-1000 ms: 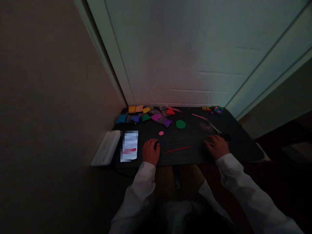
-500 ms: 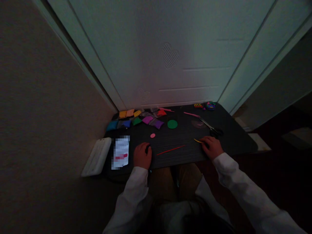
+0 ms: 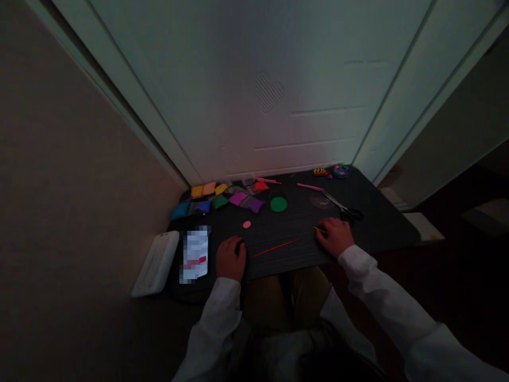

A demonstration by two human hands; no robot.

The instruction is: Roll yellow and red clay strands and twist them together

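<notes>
My left hand (image 3: pixel 230 258) rests on the near edge of a small dark table (image 3: pixel 377 223), fingers curled around a small dark thing I cannot make out. My right hand (image 3: pixel 334 236) lies on the table with its fingers closed on a thin yellow stick (image 3: pixel 318 229) whose tip pokes out to the left. Between the hands lies a thin red stick (image 3: pixel 276 247). A small pink disc (image 3: pixel 247 224) and a green disc (image 3: pixel 278 204) sit farther back on the table.
Several coloured clay packets (image 3: pixel 222 197) line the back left. Scissors (image 3: pixel 342 208) and a pink tool (image 3: pixel 308 186) lie at the back right, near small colourful pieces (image 3: pixel 336 171). A white tray (image 3: pixel 156 263) and a paper packet (image 3: pixel 194 254) sit at the left. A white door stands behind.
My right hand has closed on the yellow stick and slid a little left toward the red stick. The camera has tilted, so the table sits lower and more to the left.
</notes>
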